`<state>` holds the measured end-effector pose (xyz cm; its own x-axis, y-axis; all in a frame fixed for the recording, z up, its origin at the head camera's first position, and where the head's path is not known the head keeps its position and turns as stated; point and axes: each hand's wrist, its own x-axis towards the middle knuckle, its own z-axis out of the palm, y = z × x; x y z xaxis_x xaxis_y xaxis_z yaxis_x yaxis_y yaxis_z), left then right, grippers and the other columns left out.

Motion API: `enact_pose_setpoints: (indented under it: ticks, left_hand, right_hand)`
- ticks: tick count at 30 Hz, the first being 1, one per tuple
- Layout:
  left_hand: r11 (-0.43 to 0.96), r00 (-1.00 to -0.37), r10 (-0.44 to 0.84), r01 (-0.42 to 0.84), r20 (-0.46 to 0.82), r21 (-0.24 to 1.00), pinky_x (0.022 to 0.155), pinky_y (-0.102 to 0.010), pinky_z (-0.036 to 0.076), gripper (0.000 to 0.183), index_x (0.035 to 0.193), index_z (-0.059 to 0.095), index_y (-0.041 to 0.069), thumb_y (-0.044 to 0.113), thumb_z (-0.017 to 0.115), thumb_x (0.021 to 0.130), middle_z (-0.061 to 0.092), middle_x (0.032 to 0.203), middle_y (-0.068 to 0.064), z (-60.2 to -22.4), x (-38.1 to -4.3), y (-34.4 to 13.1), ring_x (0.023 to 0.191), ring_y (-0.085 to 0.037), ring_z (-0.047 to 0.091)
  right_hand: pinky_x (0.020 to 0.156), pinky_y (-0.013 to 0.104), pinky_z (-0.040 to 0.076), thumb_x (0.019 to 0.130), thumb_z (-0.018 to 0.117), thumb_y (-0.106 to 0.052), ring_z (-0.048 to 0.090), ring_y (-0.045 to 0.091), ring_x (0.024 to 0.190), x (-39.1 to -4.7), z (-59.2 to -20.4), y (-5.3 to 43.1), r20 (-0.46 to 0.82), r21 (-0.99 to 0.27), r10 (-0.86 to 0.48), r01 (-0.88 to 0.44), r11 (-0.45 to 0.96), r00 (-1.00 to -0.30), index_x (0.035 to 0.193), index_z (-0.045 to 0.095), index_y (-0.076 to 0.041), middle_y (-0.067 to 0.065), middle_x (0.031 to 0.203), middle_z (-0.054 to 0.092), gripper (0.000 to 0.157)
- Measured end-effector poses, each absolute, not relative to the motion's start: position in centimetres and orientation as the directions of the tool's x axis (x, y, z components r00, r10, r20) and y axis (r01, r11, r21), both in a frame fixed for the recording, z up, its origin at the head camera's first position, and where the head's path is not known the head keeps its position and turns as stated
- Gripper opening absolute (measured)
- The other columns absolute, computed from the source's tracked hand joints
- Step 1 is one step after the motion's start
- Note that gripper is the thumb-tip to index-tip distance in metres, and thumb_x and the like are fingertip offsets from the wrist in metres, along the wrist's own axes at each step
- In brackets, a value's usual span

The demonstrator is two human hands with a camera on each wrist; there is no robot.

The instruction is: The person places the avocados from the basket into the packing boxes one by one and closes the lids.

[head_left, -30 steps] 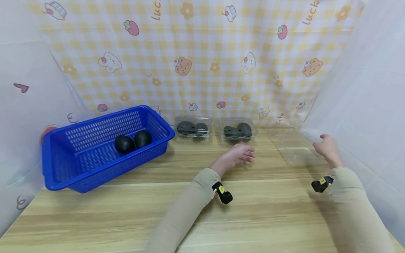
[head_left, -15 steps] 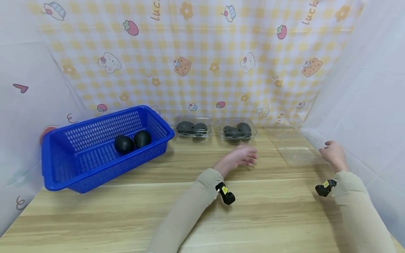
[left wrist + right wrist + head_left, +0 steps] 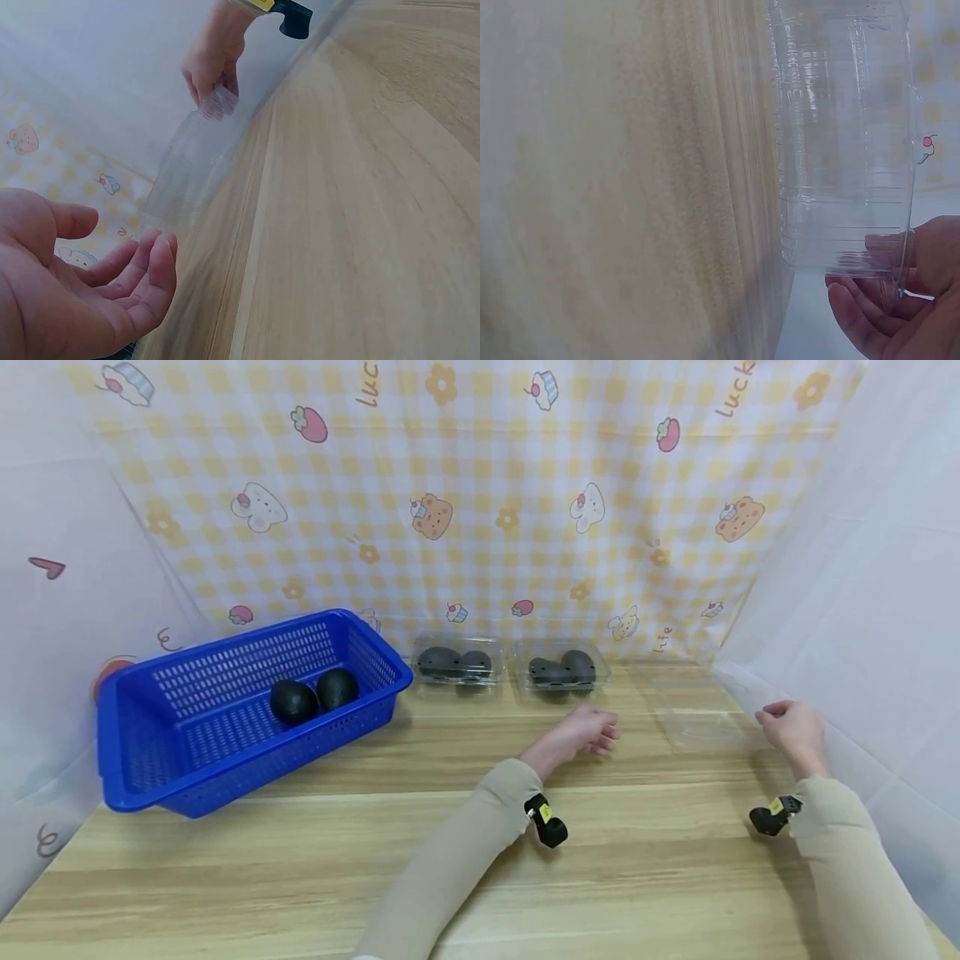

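Note:
A clear plastic clamshell box (image 3: 697, 727) is on the right side of the table, hard to make out in the head view. My right hand (image 3: 797, 733) pinches its near right end; in the right wrist view, thumb and fingers lie on both sides of the box's (image 3: 844, 142) ribbed wall. To the left of the box is my left hand (image 3: 587, 732), with relaxed fingers and nothing in it. The left wrist view shows its palm up, loosely bent fingers (image 3: 154, 277) overlapping the near end of the clear box (image 3: 191, 161).
Two lidded clear boxes, a left box (image 3: 457, 667) and a right box (image 3: 561, 671), hold dark avocados against the patterned curtain (image 3: 510, 560). A blue perforated basket (image 3: 258, 768) stands at left with two avocados, one (image 3: 294, 702) beside the other (image 3: 337, 690). White sheeting (image 3: 877, 635) borders the right.
My left hand has drifted a little to the right. My right hand has moved slightly right and nearer, its raised thumb now closed against the fingers at the box's end.

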<state>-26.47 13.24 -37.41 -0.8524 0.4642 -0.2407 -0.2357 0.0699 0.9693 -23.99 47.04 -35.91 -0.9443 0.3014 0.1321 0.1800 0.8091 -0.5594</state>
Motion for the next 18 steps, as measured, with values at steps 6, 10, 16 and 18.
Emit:
enact_pose_setpoints:
  ticks: [6,10,16,18]
  left_hand:
    - [0.088,-0.876,0.433,-0.194,-0.213,0.977,0.078,-0.035,0.058,0.033,0.128,0.059,-0.009,0.014,0.053,0.105,0.069,0.095,-0.017,-37.6,-26.1,14.1,0.065,-0.015,0.056]
    - [0.1,-0.883,0.43,-0.162,-0.189,0.982,0.071,-0.031,0.058,0.032,0.127,0.06,-0.009,0.013,0.054,0.105,0.064,0.081,-0.009,-37.8,-25.9,14.9,0.063,-0.015,0.056]
    - [0.128,-0.897,0.406,-0.132,-0.174,0.983,0.066,-0.028,0.057,0.031,0.123,0.064,-0.009,0.016,0.057,0.104,0.067,0.085,-0.012,-38.0,-25.6,15.8,0.066,-0.017,0.059]
    - [0.13,-0.901,0.4,-0.13,-0.171,0.983,0.064,-0.027,0.056,0.03,0.12,0.065,-0.008,0.017,0.058,0.104,0.068,0.086,-0.012,-38.0,-25.6,15.9,0.066,-0.017,0.06]
  right_hand:
    - [0.056,0.02,0.047,0.1,0.056,-0.019,0.06,0.012,0.071,-23.2,-36.1,47.1,0.146,-0.598,0.256,0.121,0.793,-0.956,0.119,0.059,0.019,0.024,0.091,0.07,0.043]
    - [0.058,0.017,0.046,0.099,0.058,-0.018,0.062,0.005,0.064,-22.8,-36.1,46.8,0.141,-0.628,0.21,0.076,0.774,-0.968,0.118,0.059,0.02,0.018,0.083,0.072,0.043]
    - [0.061,0.014,0.046,0.098,0.059,-0.02,0.067,0.008,0.066,-22.4,-35.7,46.3,0.073,-0.668,0.166,0.076,0.74,-0.983,0.121,0.056,0.021,0.011,0.082,0.073,0.047]
    - [0.062,0.016,0.047,0.098,0.06,-0.021,0.067,0.007,0.066,-22.4,-35.5,46.1,0.046,-0.671,0.155,0.085,0.736,-0.987,0.121,0.055,0.021,0.008,0.08,0.073,0.048]
